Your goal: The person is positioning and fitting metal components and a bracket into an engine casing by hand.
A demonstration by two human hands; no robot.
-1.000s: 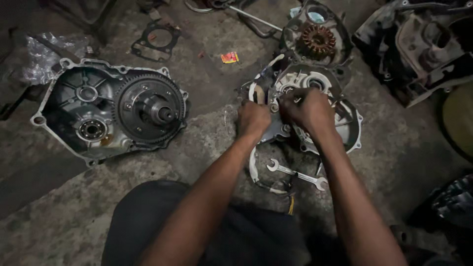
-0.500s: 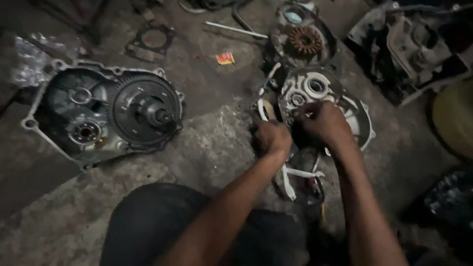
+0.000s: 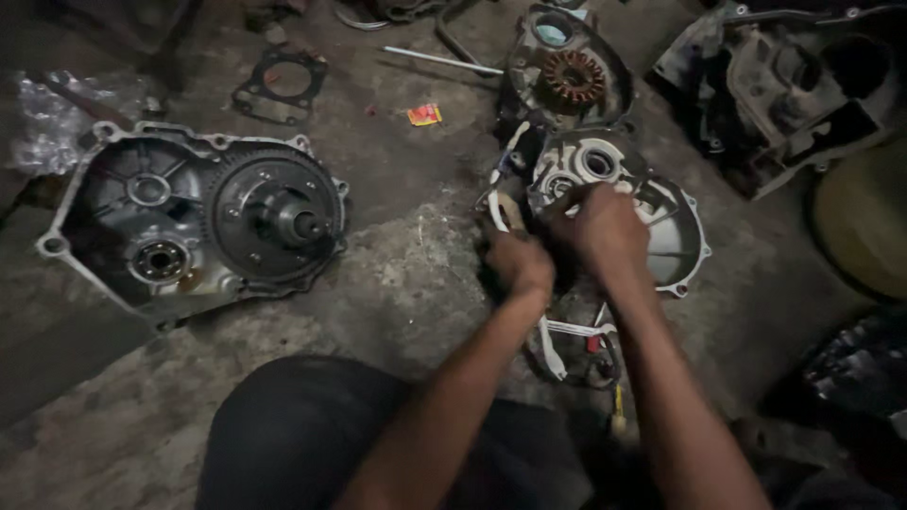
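Note:
My left hand is curled into a fist at the left edge of a silver engine cover lying on the ground. My right hand rests on top of the same cover with its fingers bent down over the middle, beside a round bearing hole. What the fingers grip is hidden beneath both hands. Two white-looking wrenches lie on the ground just under my wrists.
A large crankcase half with a toothed clutch gear lies at left. A stator cover with copper windings sits beyond the hands, and an engine block at top right. A gasket, a thin rod and a red-yellow wrapper lie around. My knee is below.
The view has shifted, so the parts sit higher and further left in the frame. My left hand has drawn back from the cover's middle to its left edge; the right hand stays on it.

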